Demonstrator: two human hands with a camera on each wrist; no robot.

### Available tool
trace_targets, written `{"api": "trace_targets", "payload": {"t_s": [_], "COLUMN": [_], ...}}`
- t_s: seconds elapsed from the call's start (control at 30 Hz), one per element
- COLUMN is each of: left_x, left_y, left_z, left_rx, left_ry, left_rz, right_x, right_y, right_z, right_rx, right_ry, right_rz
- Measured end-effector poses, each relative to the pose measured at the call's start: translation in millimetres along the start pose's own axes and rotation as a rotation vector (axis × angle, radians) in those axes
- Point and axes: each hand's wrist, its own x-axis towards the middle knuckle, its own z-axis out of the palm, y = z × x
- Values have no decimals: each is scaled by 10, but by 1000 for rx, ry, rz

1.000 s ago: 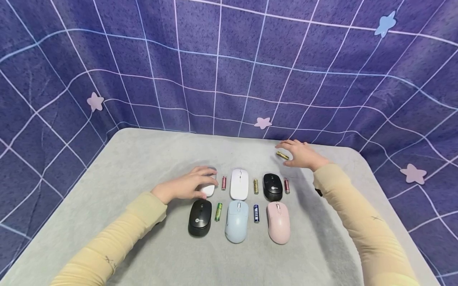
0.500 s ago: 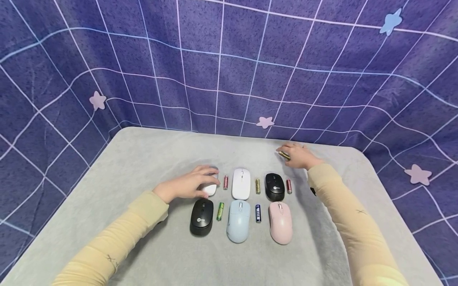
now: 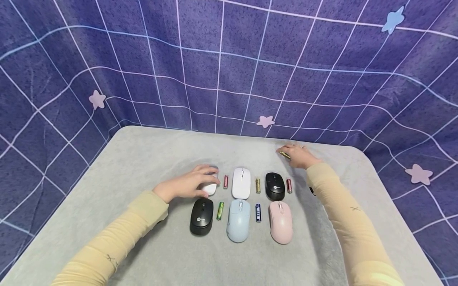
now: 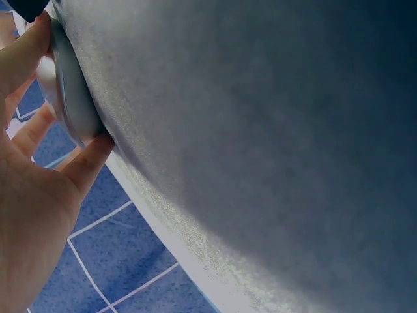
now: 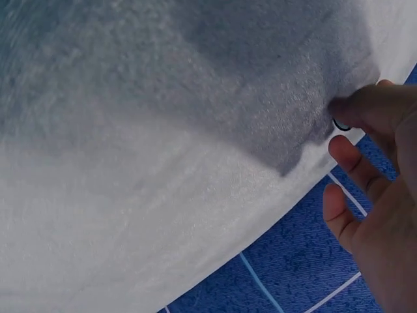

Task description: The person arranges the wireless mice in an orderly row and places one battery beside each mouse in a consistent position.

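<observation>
My left hand (image 3: 187, 185) grips a white computer mouse (image 3: 210, 189) at the left end of the back row. In the left wrist view, thumb and fingers hold the sides of that mouse, which lies on the cloth. At the back right, my right hand (image 3: 301, 156) pinches a gold battery (image 3: 284, 155) between thumb and fingers, close over the cloth. Only a round end of it shows in the right wrist view, the rest hidden by the fingers. Nearest to the left hand are a red battery (image 3: 226, 182) and a black mouse (image 3: 202, 216).
Further mice stand in two rows: white (image 3: 241, 183), black (image 3: 275, 186), light blue (image 3: 238, 221) and pink (image 3: 280, 222). Between them lie green (image 3: 220, 211), gold (image 3: 258, 185), blue (image 3: 258, 213) and red (image 3: 289, 186) batteries. A purple gridded curtain (image 3: 200, 71) surrounds the grey cloth-covered table (image 3: 161, 254).
My right hand has closed its fingers on the gold battery at the back right, which lay between parted fingers a second ago. The left hand stays on the white mouse.
</observation>
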Motion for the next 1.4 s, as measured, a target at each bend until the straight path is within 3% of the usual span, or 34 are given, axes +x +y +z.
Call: {"api": "trace_targets", "payload": {"t_s": [0.43, 0.9, 1.1, 1.4], "left_x": [4, 2, 2, 4], "left_y": [10, 7, -25, -30], "left_z": [1, 6, 24, 28], "left_rx": [-4, 0, 3, -4], "left_ry": [-2, 0, -2, -5], "left_rz": [-4, -2, -13, -18], "right_x": [11, -55, -99, -167], "right_y": [-17, 54, 38, 6], "right_z": [16, -44, -154, -338], "right_rx": [-71, -87, -94, -103], "right_ry": [34, 69, 109, 97], "right_rz": [37, 11, -15, -22]}}
